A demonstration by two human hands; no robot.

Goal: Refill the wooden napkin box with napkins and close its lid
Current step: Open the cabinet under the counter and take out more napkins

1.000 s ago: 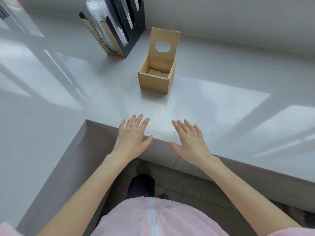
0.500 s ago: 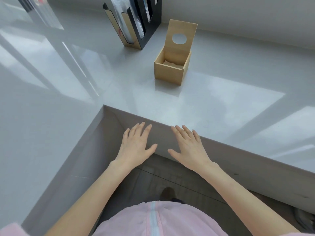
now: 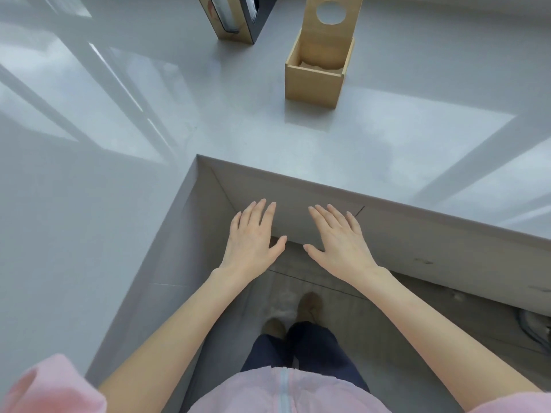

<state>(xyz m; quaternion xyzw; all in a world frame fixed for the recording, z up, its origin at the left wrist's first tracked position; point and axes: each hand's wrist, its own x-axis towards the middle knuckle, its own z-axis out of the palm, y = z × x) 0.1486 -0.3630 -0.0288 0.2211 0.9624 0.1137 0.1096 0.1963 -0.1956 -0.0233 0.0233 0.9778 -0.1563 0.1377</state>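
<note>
The fingers [image 3: 258,211] of the left hand [image 3: 252,239] are spread flat and loose, palm down, with nothing held in them; those of the right hand [image 3: 340,238] are spread the same way and are likewise empty. Both hands are seen side by side, a little apart, in front of the grey front face of the table [image 3: 387,150], below its near edge and inside the corner where two runs of the table meet. Bare forearms are seen leading back to pink sleeves [image 3: 50,386]. Below the hands, dark trousers [image 3: 310,347] and brown shoes [image 3: 310,305] are seen on the floor. The wooden napkin box [image 3: 314,81] is set on the table well beyond the hands, towards the far side, its lid [image 3: 329,31] raised upright with a round hole in it. A low layer of pale napkins [image 3: 310,66] is seen inside. To the left of the box, well apart from it, a black and wooden holder [image 3: 238,22] is cut off by the top edge
</note>
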